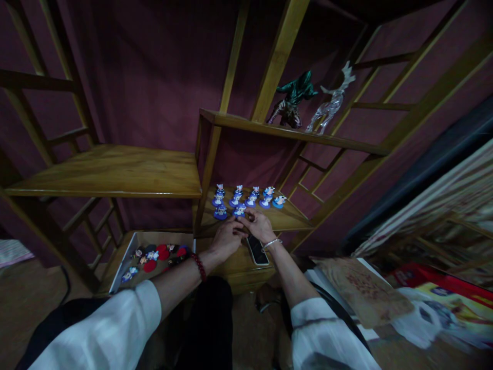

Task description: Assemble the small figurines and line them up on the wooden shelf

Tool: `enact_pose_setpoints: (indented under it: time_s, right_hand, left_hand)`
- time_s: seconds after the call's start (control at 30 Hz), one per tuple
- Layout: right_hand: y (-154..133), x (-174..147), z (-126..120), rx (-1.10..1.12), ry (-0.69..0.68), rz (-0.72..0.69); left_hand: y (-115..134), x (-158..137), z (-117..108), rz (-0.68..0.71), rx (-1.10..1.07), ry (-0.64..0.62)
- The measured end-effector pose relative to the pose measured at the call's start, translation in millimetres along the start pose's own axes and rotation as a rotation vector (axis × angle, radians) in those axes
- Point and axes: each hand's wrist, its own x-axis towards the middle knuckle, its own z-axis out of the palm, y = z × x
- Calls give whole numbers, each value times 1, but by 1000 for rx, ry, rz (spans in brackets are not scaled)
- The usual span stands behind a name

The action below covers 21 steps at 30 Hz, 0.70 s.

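On the lower shelf board point(288, 222), several small purple-and-white figurines point(236, 198) stand in rows on round bases. My right hand point(259, 226), with a silver bracelet at the wrist, reaches in from the right. Its thumb and index finger close around the front-row figurine point(239, 209). Just in front of that figurine is my left hand point(228, 239), its fingers bent and close to my right thumb; whatever is between them is hidden. Another figurine point(220, 211) stands untouched left of this pair. A dark-screened phone point(257, 250) lies below my right hand.
An open box point(133, 246) at lower left holds several more figurines and red round pieces. A wooden shelf point(127, 167) juts out above it. On the upper shelf stand a green-and-brown statue point(295, 98) and a clear deer point(330, 105). Bags and packages point(362, 288) fill the right side.
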Motion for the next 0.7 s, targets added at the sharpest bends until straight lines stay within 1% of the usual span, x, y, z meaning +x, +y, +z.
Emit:
enact_pose_setpoints:
  time_s: [0.27, 0.53, 0.7]
  right_hand:
    - [-8, -2, -3, -27, 8, 8]
    - [-8, -2, -3, -48, 7, -15]
    - [-7, -2, -2, -49, -5, -29]
  left_hand:
    - [-3, 1, 1, -10, -68, 0]
    - [-7, 4, 0, 42, -72, -20]
    - [-2, 1, 0, 67, -54, 8]
